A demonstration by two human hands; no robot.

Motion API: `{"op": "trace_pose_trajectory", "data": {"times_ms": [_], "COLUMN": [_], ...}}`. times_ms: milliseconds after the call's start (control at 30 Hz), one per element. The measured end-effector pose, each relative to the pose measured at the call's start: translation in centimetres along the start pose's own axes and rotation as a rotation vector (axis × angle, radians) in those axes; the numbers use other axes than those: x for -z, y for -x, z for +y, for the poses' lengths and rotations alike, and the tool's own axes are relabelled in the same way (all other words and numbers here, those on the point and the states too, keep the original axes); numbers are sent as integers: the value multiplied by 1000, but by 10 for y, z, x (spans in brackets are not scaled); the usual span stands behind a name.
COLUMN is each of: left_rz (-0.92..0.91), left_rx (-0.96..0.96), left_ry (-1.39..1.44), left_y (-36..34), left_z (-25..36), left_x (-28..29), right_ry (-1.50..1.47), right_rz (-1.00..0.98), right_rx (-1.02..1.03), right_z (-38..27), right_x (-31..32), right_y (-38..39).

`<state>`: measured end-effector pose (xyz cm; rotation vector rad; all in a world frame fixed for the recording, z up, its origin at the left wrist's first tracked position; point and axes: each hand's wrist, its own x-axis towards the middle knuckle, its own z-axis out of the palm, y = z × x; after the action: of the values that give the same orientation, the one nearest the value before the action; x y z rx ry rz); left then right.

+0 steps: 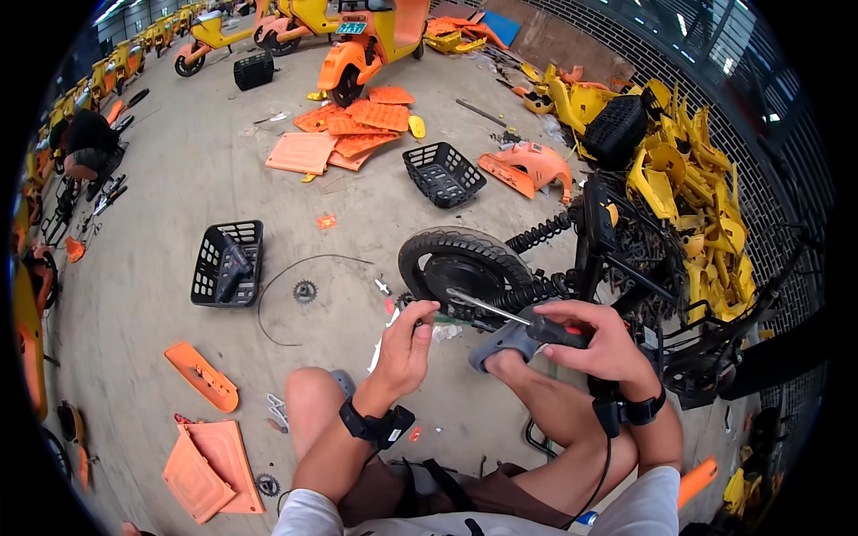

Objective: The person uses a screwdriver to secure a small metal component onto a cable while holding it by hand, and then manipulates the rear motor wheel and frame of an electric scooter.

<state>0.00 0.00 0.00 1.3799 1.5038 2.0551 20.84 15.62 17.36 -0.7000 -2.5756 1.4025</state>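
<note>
My right hand (609, 342) is wrapped round the black and red handle of a screwdriver (494, 307). Its metal shaft slants up and left, and the tip appears over the hub of a black-tyred wheel (431, 241). Just left of the shaft, my left hand (404, 350) is held with curled fingers below the wheel. Something small and dark shows at those fingertips, too small to name. The wheel belongs to a stripped scooter frame (626, 246) lying on its side, with black coil springs (542, 230) beside the wheel.
A black basket (227, 265) with a power drill (235, 262) in it stands left; another basket (442, 174) is farther off. A sprocket (305, 291), a cable and orange panels (204, 469) lie around. Yellow shells (688, 192) are heaped right. A person (85, 143) crouches far left.
</note>
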Motion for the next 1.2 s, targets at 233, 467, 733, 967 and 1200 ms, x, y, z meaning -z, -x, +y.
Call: {"op": "trace_pose_trajectory", "data": {"times_ms": [233, 467, 733, 967, 1200], "left_rz": [25, 15, 25, 10, -16], "left_rx": [-129, -59, -100, -126, -93], "left_ry": [-57, -76, -133, -191, -221], "left_y": [-3, -4, -9, -11, -10], "left_z": [0, 7, 13, 13, 12], "left_x": [-4, -2, -1, 0, -3], "right_ry": [165, 229, 235, 139, -198], "right_rz": [69, 83, 79, 112, 215], "right_rx": [130, 224, 220, 171, 135], "right_z": [-19, -13, -8, -12, -16], "right_x": [2, 2, 4, 10, 13], "right_y": [8, 4, 3, 3, 11]}}
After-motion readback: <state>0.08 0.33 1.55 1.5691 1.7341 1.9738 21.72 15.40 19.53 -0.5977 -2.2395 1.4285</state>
